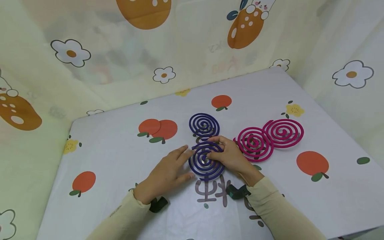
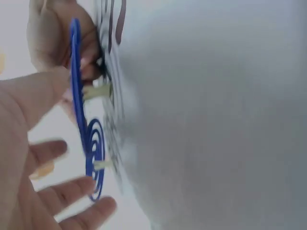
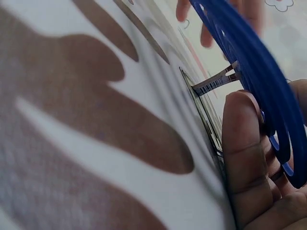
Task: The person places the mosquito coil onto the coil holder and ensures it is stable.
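Two blue mosquito coils stand in line in the head view, the nearer coil (image 1: pixel 207 173) and the farther coil (image 1: pixel 204 125). My right hand (image 1: pixel 234 160) pinches the nearer coil on its right side, with the thumb close to its centre. A thin metal stand (image 3: pixel 216 85) props this coil above the table at its middle. My left hand (image 1: pixel 169 170) lies at the coil's left rim with fingers extended; the left wrist view shows its thumb (image 2: pixel 41 91) against the rim. Another small stand (image 2: pixel 101 165) supports the farther coil.
To the right are two pink coils, the nearer one (image 1: pixel 254 144) overlapping the farther one (image 1: pixel 283 133) at their edges. A white cloth (image 1: pixel 114 166) printed with fruit and flowers covers the table. Patterned curtains (image 1: pixel 198 43) hang behind and at both sides.
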The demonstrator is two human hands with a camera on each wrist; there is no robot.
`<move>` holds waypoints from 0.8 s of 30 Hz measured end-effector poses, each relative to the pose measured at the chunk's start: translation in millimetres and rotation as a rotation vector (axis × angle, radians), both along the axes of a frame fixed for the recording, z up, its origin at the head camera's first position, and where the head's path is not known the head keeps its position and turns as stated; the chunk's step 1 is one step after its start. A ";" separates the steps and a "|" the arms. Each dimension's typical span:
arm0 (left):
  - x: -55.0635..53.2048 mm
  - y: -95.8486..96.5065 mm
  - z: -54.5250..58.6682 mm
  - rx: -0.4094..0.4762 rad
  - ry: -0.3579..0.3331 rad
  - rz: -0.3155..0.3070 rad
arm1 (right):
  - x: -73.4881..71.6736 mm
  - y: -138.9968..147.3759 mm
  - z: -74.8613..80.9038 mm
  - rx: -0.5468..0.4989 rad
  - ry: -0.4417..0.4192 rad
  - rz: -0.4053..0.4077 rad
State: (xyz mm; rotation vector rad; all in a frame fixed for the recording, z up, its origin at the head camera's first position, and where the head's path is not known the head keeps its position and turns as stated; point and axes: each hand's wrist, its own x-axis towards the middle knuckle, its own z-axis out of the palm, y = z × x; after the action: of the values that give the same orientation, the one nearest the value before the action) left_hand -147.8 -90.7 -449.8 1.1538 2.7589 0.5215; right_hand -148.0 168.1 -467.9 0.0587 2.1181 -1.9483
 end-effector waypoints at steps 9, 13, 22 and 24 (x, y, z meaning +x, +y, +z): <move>1.7 12.6 -8.2 0.002 0.019 -0.063 | 1.8 3.3 -1.3 -0.019 0.028 0.026; 1.8 17.2 -9.2 0.026 0.018 -0.058 | 3.4 5.2 -0.4 -0.005 0.022 0.017; 5.0 19.0 -5.9 0.030 0.038 -0.033 | 5.6 8.9 3.6 0.081 0.000 0.097; 4.9 19.4 -4.8 0.028 0.039 -0.037 | 9.0 11.5 8.1 0.133 0.005 0.110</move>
State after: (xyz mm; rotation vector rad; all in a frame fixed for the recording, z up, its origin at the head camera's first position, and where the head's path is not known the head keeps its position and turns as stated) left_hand -142.9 -71.3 -454.6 1.2317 2.7658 0.5413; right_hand -139.0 179.5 -459.8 -0.0365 2.2024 -1.7464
